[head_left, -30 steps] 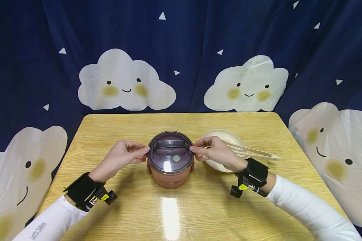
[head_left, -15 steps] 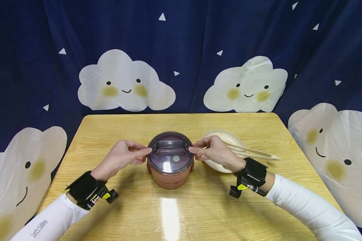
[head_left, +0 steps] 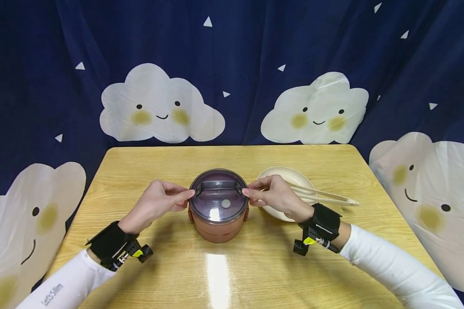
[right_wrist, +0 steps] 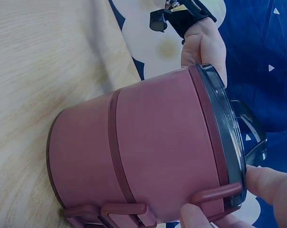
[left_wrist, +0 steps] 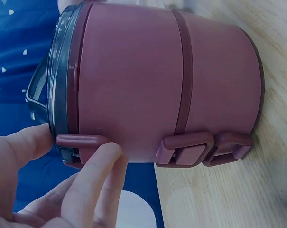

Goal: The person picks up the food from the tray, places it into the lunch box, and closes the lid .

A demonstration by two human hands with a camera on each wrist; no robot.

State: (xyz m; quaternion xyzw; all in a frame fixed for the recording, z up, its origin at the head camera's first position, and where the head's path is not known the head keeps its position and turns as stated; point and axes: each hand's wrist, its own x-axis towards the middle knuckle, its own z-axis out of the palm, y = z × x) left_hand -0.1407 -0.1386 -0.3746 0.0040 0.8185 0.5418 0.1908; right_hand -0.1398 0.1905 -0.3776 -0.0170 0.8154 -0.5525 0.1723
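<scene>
A reddish-brown two-tier lunch box (head_left: 219, 231) stands upright in the middle of the table, its dark see-through lid (head_left: 206, 205) on top with a raised carry handle (head_left: 218, 185). My left hand (head_left: 153, 201) pinches the upper left side clip (left_wrist: 80, 140): thumb on the lid's rim, fingertips by the clip's lower end. On the opposite side my right hand (head_left: 276, 196) pinches the upper right clip (right_wrist: 216, 194) in much the same way. Lower clips (left_wrist: 189, 151) sit further down the wall, apart from the fingers.
A cream plate (head_left: 300, 177) lies right of the lunch box, partly behind my right hand. Cream tongs (head_left: 347, 201) rest across it, pointing out to the right. A dark blue curtain (head_left: 239, 51) with clouds hangs behind the wooden table (head_left: 147, 163).
Both thumbs have shifted slightly inward over the lid's rim since a second ago. The lunch box, plate and tongs have stayed in place.
</scene>
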